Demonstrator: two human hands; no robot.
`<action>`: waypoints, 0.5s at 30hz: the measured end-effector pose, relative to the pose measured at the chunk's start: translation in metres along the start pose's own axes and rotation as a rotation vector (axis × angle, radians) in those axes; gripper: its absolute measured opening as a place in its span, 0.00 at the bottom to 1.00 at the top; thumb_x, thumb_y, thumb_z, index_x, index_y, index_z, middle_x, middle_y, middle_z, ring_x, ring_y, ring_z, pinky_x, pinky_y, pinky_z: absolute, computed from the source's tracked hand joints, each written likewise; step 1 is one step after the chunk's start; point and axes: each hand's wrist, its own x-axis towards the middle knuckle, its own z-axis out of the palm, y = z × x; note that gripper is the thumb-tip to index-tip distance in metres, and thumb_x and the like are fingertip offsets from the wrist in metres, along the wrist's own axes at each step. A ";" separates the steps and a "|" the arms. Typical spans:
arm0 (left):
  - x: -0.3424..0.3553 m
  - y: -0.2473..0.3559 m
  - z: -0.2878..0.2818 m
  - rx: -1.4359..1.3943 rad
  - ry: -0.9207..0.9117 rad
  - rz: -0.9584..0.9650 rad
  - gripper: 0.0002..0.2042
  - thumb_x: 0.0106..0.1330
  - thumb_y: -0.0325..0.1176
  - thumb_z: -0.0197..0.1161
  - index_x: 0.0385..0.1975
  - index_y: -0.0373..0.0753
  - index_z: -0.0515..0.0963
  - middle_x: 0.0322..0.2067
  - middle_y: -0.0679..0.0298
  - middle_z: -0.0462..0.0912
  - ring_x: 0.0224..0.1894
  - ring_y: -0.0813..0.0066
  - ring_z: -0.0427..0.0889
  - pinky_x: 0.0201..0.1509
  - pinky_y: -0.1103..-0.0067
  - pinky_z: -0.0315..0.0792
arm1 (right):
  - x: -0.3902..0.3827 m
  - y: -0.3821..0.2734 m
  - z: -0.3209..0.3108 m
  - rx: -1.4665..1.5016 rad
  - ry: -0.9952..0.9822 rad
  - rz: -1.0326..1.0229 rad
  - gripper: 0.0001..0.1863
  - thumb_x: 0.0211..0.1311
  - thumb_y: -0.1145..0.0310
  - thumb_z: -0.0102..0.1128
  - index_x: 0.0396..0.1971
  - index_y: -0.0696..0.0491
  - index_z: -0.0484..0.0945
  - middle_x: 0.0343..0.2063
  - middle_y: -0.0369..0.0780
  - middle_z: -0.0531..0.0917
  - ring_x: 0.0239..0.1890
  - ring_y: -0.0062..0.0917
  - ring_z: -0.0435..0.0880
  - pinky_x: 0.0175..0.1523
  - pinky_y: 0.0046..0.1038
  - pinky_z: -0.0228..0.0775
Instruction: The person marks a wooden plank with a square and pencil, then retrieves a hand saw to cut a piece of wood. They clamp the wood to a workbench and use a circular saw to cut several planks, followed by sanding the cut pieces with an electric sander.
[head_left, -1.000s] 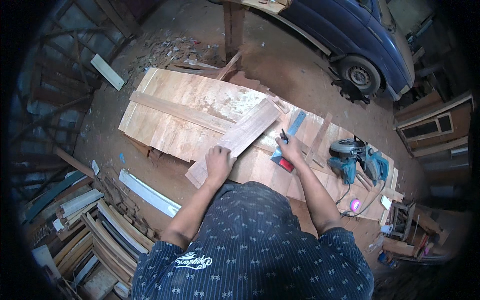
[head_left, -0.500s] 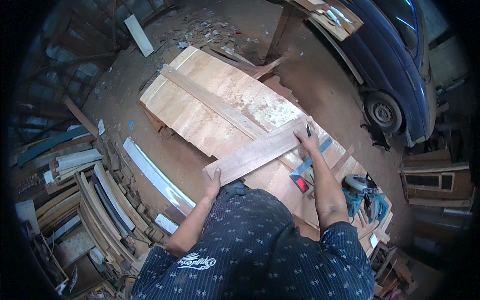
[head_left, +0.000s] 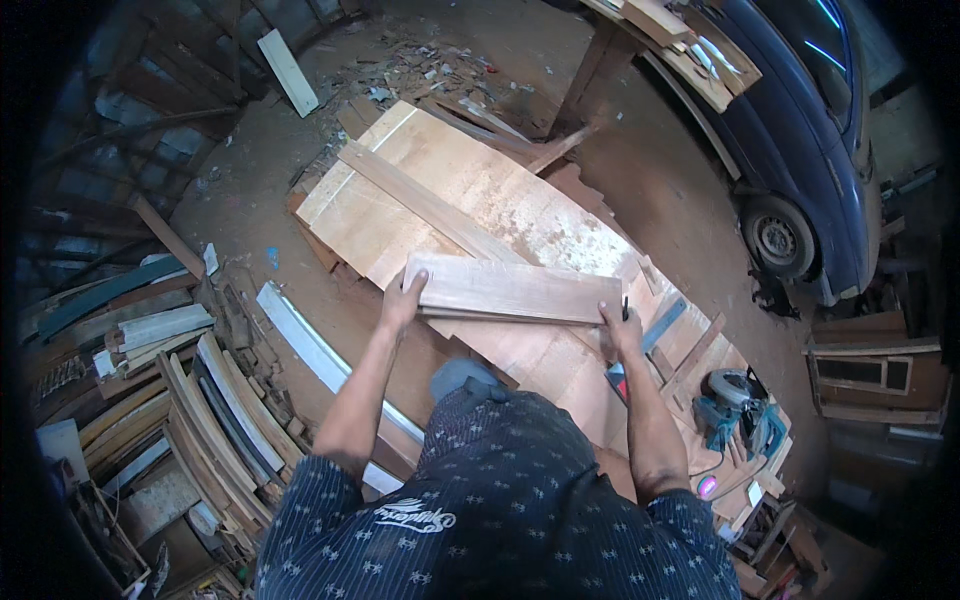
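Observation:
Gripped at both ends, a short flat wooden board [head_left: 515, 288] spans crosswise above the work table. A second board edge shows just under its near side. At its left end my left hand [head_left: 402, 300] is closed, thumb on top. My right hand [head_left: 624, 328] clasps the right end, and a slim dark pen-like stick [head_left: 626, 307] pokes up from its fingers. Beneath lies the plywood table top [head_left: 480, 170], dusted with sawdust, with a long narrow plank [head_left: 420, 200] along it. By my right wrist are a blue-grey metal strip [head_left: 664, 325] and a partly hidden red-and-black object [head_left: 618, 381].
A teal circular saw [head_left: 735, 405] sits on the table's right end, near a pink round object [head_left: 708, 486]. Stacked timber [head_left: 215, 420] and a long white strip [head_left: 310, 345] lie to the left. A blue car [head_left: 800, 150] stands at the far right; wood scraps litter the floor behind.
Both hands have swung the board from a slant to nearly level across the view. Its left end moved up and away from me, its right end nearer. The second edge beneath has come into sight.

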 end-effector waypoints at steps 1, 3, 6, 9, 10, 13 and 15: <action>0.027 -0.004 -0.008 -0.054 -0.024 -0.001 0.25 0.70 0.41 0.65 0.60 0.29 0.75 0.53 0.52 0.83 0.54 0.67 0.81 0.60 0.74 0.72 | -0.010 -0.012 0.007 -0.030 0.000 0.007 0.39 0.53 0.40 0.71 0.43 0.68 0.81 0.38 0.52 0.87 0.42 0.38 0.87 0.50 0.37 0.75; 0.075 0.012 -0.017 -0.047 -0.085 -0.033 0.25 0.69 0.42 0.66 0.58 0.29 0.76 0.50 0.54 0.84 0.51 0.69 0.82 0.57 0.76 0.74 | -0.029 -0.017 0.026 -0.008 0.071 -0.020 0.44 0.51 0.36 0.70 0.43 0.70 0.80 0.39 0.55 0.86 0.43 0.42 0.86 0.51 0.39 0.75; 0.139 0.035 -0.025 -0.010 -0.161 -0.061 0.28 0.66 0.46 0.68 0.57 0.29 0.77 0.49 0.53 0.84 0.50 0.67 0.83 0.55 0.74 0.76 | -0.045 -0.026 0.052 0.025 0.089 -0.007 0.43 0.53 0.37 0.70 0.44 0.70 0.79 0.38 0.53 0.85 0.43 0.38 0.84 0.52 0.35 0.74; 0.182 0.033 -0.027 0.297 0.081 0.147 0.33 0.62 0.50 0.71 0.57 0.29 0.76 0.49 0.49 0.85 0.50 0.59 0.84 0.57 0.70 0.76 | -0.047 -0.039 0.069 0.208 -0.028 0.021 0.34 0.58 0.47 0.70 0.46 0.67 0.80 0.37 0.46 0.84 0.41 0.29 0.81 0.49 0.32 0.74; 0.191 0.031 -0.020 0.450 0.207 0.262 0.34 0.60 0.52 0.72 0.58 0.29 0.76 0.49 0.48 0.85 0.50 0.55 0.84 0.57 0.68 0.76 | -0.047 -0.036 0.074 0.282 -0.038 0.010 0.32 0.59 0.49 0.70 0.47 0.67 0.80 0.37 0.44 0.84 0.40 0.28 0.81 0.48 0.31 0.73; 0.204 0.015 -0.007 0.544 0.361 0.294 0.42 0.57 0.54 0.72 0.64 0.28 0.69 0.56 0.41 0.76 0.60 0.45 0.75 0.66 0.63 0.68 | -0.050 -0.028 0.074 0.371 -0.077 0.022 0.19 0.68 0.63 0.58 0.50 0.63 0.80 0.34 0.38 0.82 0.35 0.22 0.78 0.42 0.26 0.72; 0.200 0.006 -0.003 0.511 0.395 0.303 0.43 0.58 0.55 0.71 0.65 0.28 0.67 0.59 0.40 0.73 0.63 0.44 0.72 0.68 0.64 0.66 | -0.062 -0.036 0.070 0.424 -0.011 0.038 0.19 0.71 0.68 0.50 0.58 0.59 0.77 0.28 0.33 0.79 0.28 0.16 0.73 0.33 0.23 0.67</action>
